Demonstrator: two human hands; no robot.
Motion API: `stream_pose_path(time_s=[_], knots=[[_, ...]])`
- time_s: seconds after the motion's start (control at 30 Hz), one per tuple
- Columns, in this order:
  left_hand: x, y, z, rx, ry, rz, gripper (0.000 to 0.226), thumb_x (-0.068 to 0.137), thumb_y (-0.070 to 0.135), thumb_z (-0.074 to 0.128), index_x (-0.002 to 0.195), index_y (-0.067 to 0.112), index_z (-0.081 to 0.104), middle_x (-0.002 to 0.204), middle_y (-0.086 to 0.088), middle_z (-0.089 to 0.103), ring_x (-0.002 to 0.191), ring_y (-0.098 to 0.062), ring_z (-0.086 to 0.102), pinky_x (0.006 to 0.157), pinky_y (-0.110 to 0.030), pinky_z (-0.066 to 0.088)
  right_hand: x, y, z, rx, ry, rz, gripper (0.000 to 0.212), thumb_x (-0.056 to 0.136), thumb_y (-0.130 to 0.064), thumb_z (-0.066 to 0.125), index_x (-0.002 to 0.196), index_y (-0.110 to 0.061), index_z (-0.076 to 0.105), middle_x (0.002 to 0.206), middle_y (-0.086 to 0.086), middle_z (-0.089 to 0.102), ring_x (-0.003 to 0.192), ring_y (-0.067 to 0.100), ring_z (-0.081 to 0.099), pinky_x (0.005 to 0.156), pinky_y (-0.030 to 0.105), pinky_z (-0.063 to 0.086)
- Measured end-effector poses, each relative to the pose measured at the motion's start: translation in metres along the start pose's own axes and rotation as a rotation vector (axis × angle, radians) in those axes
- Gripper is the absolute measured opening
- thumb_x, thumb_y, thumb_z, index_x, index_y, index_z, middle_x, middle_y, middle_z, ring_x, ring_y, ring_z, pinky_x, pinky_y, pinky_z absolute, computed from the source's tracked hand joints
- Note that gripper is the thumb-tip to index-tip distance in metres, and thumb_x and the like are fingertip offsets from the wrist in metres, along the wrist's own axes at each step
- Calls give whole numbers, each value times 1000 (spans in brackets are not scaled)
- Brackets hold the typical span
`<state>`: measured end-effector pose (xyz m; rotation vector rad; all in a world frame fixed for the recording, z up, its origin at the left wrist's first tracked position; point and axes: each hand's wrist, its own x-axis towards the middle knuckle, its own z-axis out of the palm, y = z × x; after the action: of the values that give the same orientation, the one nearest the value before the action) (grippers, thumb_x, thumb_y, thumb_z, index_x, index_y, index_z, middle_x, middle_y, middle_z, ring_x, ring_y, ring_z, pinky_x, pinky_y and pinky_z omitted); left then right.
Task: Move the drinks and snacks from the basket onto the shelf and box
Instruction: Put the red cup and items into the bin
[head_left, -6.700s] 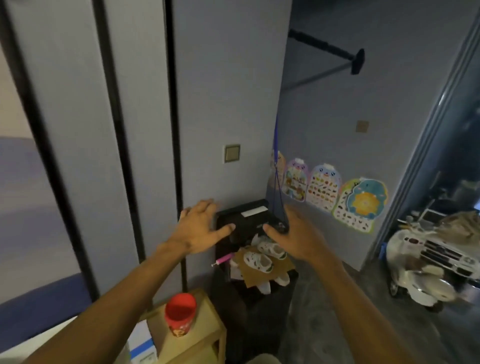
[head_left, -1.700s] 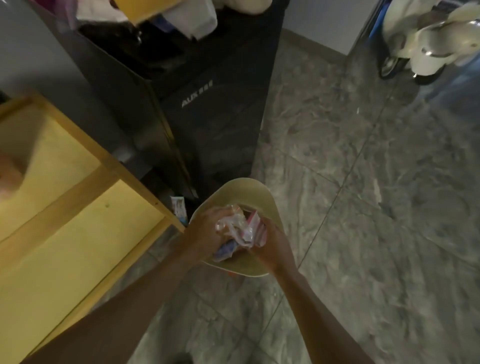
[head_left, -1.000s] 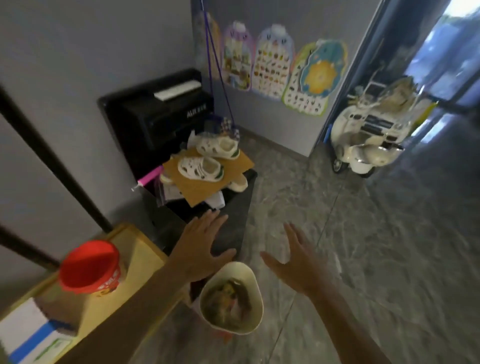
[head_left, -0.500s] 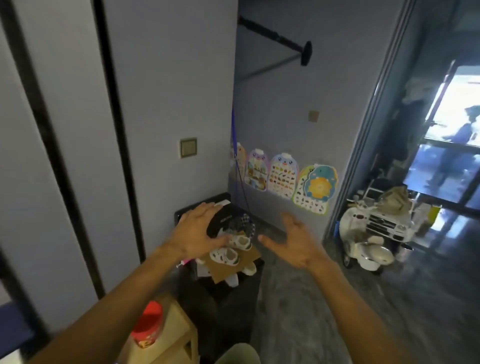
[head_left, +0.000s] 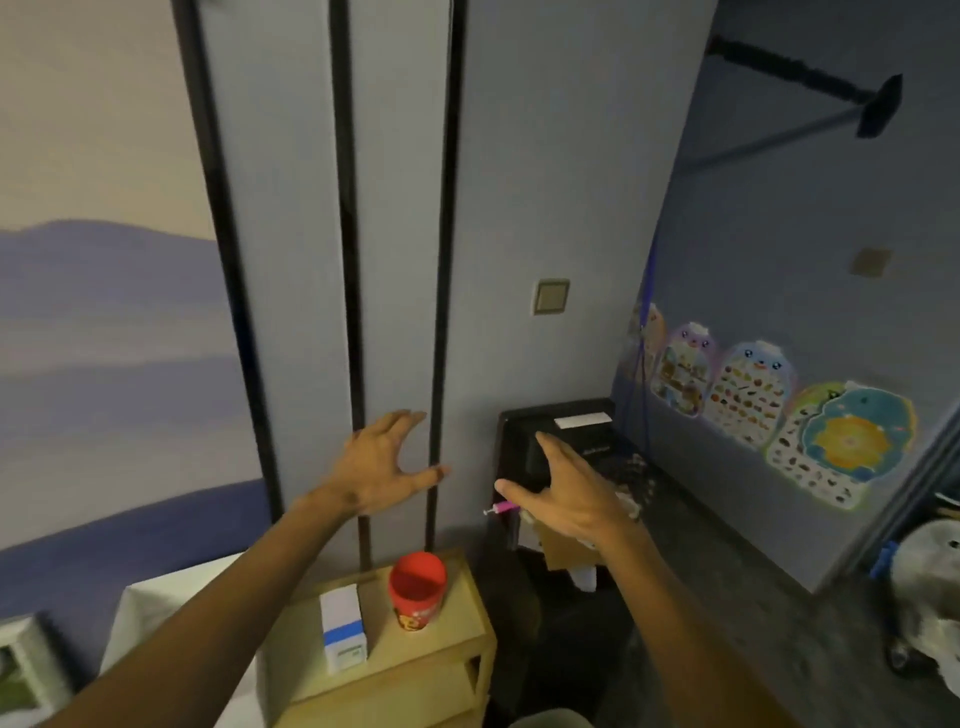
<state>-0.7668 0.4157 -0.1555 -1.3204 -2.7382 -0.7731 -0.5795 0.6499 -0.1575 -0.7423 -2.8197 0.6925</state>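
Two bare hands are hovering mid-frame, between carries. The person's left hand (head_left: 384, 465) and right hand (head_left: 566, 493) are both holding nothing, fingers spread wide, palms angling toward each other.

Below them, at lower centre, a red plastic snack tub (head_left: 418, 592) and a white carton with a blue band (head_left: 343, 626) are standing side by side on top of a pale wooden shelf unit (head_left: 460, 642).

Only a sliver of the cream round basket (head_left: 545, 721) is showing at the bottom edge, its contents out of sight.

Right of centre, a tall black box-like unit (head_left: 563, 436) is carrying a brown cardboard sheet (head_left: 563, 548), largely hidden behind the right hand, with a pink pen (head_left: 500, 510) poking out to the left.

With two items looking placed and both hands free, the job appears to be partway along. The next move is likely calling for a bend down to the basket, a firm grip on a packet or drink, and a choice of landing spot: beside the tub on the shelf, or on the black unit, where clutter is leaving less room.
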Motion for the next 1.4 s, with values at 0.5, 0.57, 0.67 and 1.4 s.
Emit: stream_pose_path(time_s=[0.5,0.57,0.67,1.4], knots=[[-21,-139,74,-153,-14,-438,117,65,105,42,162,43,25,173,4,25,155,-33,34,120,-62,36,108,-56,154,-101,-337,-104,122,76,-91,63,170,-31,12,179,2,15,162,33,22,123,58,32],[-20,-151,102,-168,-23,-497,118,65,105,45,163,43,22,174,4,21,157,-31,30,122,-63,34,123,-47,179,-119,-367,-107,124,74,-93,63,169,-32,14,178,2,17,161,33,26,122,57,34],[-16,-173,152,-157,-33,-590,117,67,102,48,164,43,18,176,4,14,160,-30,22,124,-62,28,150,-28,225,-140,-434,-138,124,74,-91,66,169,-29,17,176,4,23,159,34,31,122,56,36],[-52,-277,405,-92,-10,-817,106,80,56,81,163,30,21,171,-10,13,137,-42,50,91,-47,63,200,84,448,-156,-318,-213,129,63,-93,65,165,-32,14,167,-2,22,152,30,28,107,48,51]])
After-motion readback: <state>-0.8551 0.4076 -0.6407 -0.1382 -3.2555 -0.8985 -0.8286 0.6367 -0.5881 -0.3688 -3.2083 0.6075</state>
